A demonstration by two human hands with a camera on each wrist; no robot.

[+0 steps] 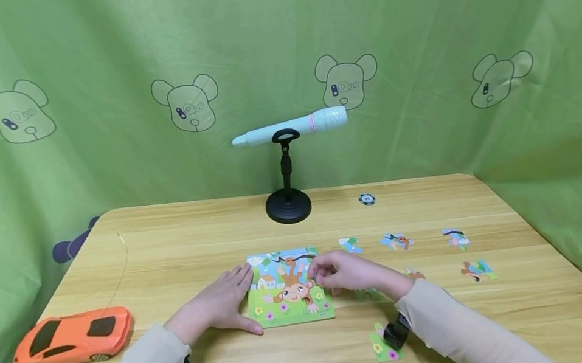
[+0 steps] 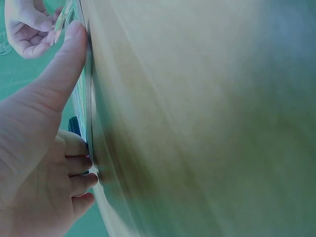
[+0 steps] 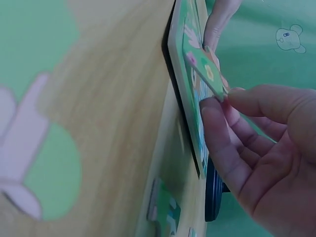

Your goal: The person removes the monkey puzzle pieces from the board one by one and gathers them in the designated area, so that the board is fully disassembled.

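A square jigsaw puzzle board (image 1: 292, 319) with a cartoon monkey picture lies flat on the table. My left hand (image 1: 223, 304) rests along its left side, fingers extended and thumb near the lower left corner. At the board's right side, my right hand (image 1: 344, 271) pinches a green puzzle piece (image 3: 201, 69) with flowers printed on it. In the right wrist view that piece is tilted over the board between thumb and fingers. From the head view the fingers hide most of it. The left wrist view shows the left thumb (image 2: 64, 64) against the board's edge.
Several loose pieces lie to the right, among them a branch piece (image 1: 455, 238) and a flower piece (image 1: 381, 347) partly under the right wrist camera. An orange toy car (image 1: 74, 339) stands left. Behind are a microphone (image 1: 289, 126) on a black stand (image 1: 289, 206) and a round chip (image 1: 367, 199).
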